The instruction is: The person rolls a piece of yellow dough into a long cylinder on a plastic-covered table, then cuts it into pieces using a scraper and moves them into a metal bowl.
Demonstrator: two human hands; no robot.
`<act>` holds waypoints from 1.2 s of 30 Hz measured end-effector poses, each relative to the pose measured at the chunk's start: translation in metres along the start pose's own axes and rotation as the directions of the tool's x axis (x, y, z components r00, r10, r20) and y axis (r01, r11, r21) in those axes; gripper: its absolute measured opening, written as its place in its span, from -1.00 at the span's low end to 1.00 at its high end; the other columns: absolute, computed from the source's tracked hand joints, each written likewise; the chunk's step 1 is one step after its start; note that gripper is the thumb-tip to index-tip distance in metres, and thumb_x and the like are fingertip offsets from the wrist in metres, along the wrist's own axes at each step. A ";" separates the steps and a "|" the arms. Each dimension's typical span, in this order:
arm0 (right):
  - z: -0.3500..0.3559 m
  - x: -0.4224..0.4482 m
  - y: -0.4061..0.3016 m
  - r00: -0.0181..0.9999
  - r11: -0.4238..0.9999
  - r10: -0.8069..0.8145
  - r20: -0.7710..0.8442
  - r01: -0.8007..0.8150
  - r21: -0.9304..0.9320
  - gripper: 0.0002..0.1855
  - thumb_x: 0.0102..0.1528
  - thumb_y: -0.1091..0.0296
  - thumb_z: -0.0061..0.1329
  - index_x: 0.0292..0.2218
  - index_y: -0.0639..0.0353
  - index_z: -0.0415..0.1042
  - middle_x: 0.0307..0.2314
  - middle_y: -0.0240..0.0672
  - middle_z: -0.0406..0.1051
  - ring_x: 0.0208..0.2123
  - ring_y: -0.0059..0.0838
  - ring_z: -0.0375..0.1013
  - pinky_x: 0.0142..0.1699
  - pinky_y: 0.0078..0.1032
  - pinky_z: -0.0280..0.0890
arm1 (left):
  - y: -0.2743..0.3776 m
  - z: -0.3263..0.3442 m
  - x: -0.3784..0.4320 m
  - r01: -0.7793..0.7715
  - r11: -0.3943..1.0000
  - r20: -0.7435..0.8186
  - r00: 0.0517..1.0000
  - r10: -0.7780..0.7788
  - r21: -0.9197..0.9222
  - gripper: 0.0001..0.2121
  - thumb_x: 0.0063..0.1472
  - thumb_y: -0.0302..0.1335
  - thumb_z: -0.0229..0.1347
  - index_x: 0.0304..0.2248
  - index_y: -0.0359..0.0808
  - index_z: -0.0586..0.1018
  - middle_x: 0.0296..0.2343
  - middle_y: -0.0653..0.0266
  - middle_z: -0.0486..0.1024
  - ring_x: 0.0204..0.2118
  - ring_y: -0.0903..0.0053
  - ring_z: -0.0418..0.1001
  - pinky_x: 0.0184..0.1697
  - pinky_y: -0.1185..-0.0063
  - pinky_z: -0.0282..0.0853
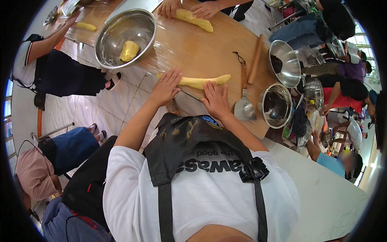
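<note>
A long rope of yellow dough (193,82) lies across the table's near edge. My left hand (167,86) rests flat over its left part, palm down, hiding some of it; a small end shows beyond the fingers. On the right part lie the fingertips of my right hand (217,99), fingers spread. Neither hand is closed around the dough. To the right of my right hand, a metal turner with a wooden handle (245,106) lies on the table. Beyond it is a wooden rolling pin (256,59).
A large steel bowl (101,45) with a dough lump (130,50) stands left on the film-covered wooden table (193,48). Opposite, another person's hands (205,9) touch a dough roll (193,19). Two steel bowls (291,71) with dark contents stand right. Other people are around.
</note>
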State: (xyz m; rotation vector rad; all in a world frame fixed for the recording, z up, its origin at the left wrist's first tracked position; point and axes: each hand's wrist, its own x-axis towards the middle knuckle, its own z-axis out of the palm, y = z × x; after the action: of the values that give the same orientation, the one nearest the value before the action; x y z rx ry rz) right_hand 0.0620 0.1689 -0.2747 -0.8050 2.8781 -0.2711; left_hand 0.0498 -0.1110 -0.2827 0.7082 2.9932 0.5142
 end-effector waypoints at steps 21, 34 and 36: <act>-0.065 0.033 0.044 0.989 0.944 0.026 -0.148 0.024 0.328 -0.60 -0.03 0.48 -0.04 -0.10 0.03 0.32 -0.23 -0.22 0.42 -0.22 -0.13 0.43 -0.21 -0.30 0.32 | 0.018 -0.069 0.055 0.007 1.000 0.088 0.996 -0.007 -0.004 -0.60 -0.05 -0.37 0.24 -0.19 -0.18 0.42 -0.34 0.29 0.51 -0.29 0.31 0.50 -0.27 0.40 0.38; -0.024 0.019 0.042 0.966 0.999 0.037 -0.257 -0.045 -0.027 -0.41 0.13 0.08 -0.16 0.16 0.04 0.19 0.14 -0.13 0.09 0.16 -0.17 0.08 0.13 0.09 -0.08 | -0.009 -0.022 0.032 -0.104 0.961 -0.047 0.992 0.120 0.256 -0.37 0.26 -0.02 -0.21 0.22 -0.19 0.12 0.21 0.21 0.04 0.31 0.35 -0.13 0.31 0.31 -0.29; -0.018 0.035 0.027 0.942 0.992 0.127 -0.312 -0.126 0.023 -0.38 0.14 0.04 -0.19 0.17 0.09 0.15 0.18 -0.13 0.05 0.21 -0.15 0.01 0.15 0.17 -0.15 | 0.018 -0.019 0.042 -0.036 0.980 -0.116 0.992 0.059 0.194 -0.37 0.28 -0.02 -0.25 0.22 -0.23 0.11 0.24 0.21 0.00 0.32 0.34 -0.16 0.32 0.31 -0.32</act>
State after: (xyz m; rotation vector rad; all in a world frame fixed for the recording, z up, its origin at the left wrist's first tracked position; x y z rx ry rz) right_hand 0.0158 0.1761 -0.2654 -0.6212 3.2070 -0.4224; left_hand 0.0181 -0.0836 -0.2572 0.7896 3.1779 0.2822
